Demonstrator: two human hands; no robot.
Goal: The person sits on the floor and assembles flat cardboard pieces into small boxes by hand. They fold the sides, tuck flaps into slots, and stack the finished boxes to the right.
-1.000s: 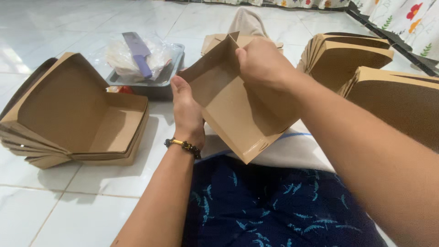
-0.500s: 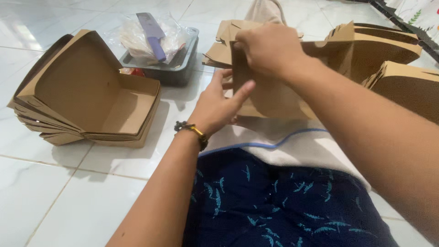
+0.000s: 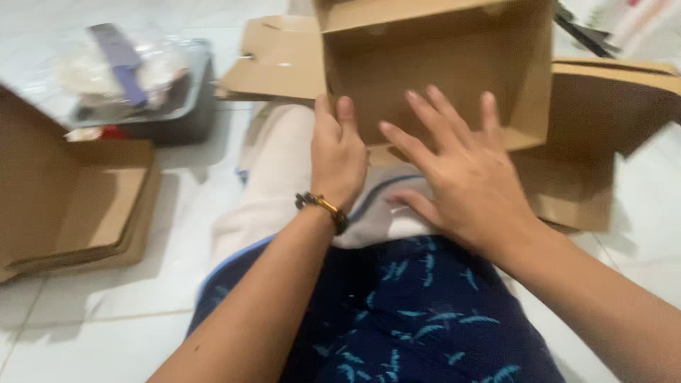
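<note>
The cardboard box (image 3: 440,71) was propped open at 12 o'clock, over the lap. Left hand (image 3: 339,159) was pressed w/ fingers together vs its left edge; right hand (image 3: 457,177) was laid spread on its front wall. Folded boxes (image 3: 71,206) were stacked at 9 o'clock.

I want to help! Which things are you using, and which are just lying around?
In use: cardboard box, left hand, right hand.
Lying around: stack of boxes at left, flat boxes at right, tray with plastic bag.
</note>
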